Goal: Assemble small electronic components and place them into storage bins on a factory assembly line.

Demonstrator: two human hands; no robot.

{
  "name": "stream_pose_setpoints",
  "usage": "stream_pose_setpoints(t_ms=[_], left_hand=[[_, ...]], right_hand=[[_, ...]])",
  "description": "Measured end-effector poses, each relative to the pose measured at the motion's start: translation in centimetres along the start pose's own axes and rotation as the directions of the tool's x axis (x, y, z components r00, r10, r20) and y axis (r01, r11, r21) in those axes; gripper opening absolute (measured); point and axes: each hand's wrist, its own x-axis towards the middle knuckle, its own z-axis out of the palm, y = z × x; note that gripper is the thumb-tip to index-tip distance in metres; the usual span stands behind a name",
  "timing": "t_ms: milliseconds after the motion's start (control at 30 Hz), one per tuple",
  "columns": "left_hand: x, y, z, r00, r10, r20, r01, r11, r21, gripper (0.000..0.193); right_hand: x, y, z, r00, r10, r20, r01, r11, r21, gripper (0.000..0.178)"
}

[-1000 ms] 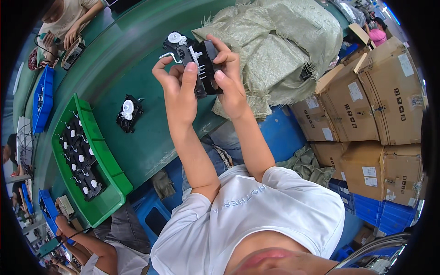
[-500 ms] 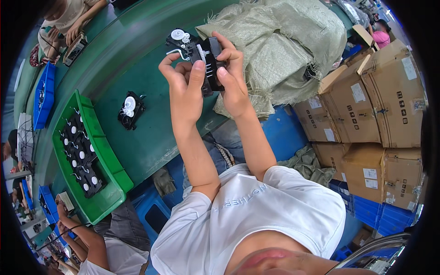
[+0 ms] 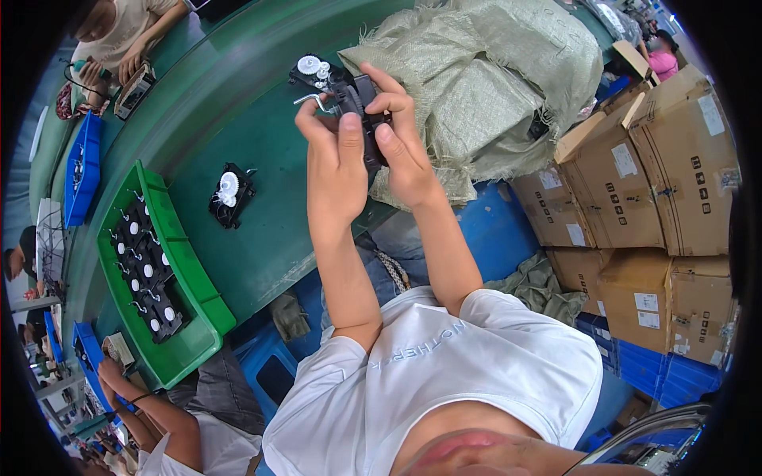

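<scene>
Both my hands are closed around a black plastic mechanism point(image 3: 359, 94), held up over the far part of the green table. My left hand point(image 3: 336, 163) grips its left side, thumb on the near face. On the other side, my right hand point(image 3: 406, 151) has its thumb and fingers pressed against it. A bent metal crank point(image 3: 313, 101) sticks out beside my left fingers. Just beyond them is a black gear part with white gears point(image 3: 311, 67); I cannot tell if it is joined to the held piece. Another black mechanism with a white gear point(image 3: 228, 190) lies on the table to the left.
A green tray point(image 3: 208, 297) at the left holds several similar black mechanisms. Woven sacking point(image 3: 492, 95) is heaped right of my hands. Cardboard boxes point(image 3: 627, 198) are stacked at the right. Co-workers sit at the upper left point(image 3: 127, 40) and lower left point(image 3: 178, 432).
The held mechanism has turned and its two dark parts now sit closer together, the white gear between them no longer showing. My left hand has shifted slightly right.
</scene>
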Motion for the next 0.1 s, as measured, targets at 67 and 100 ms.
stream_pose_setpoints(t_ms=[67,100], left_hand=[[-0.12,-0.35,-0.02,0.998,0.053,0.032,-0.054,0.997,0.046,0.048],[-0.13,-0.42,-0.05,0.996,0.079,0.049,-0.082,0.994,0.068,0.048]], right_hand=[[0.07,-0.28,-0.17,0.999,0.013,0.036,-0.013,1.0,0.005,0.03],[0.07,-0.35,-0.3,0.998,0.019,0.055,-0.02,1.0,0.007,0.031]])
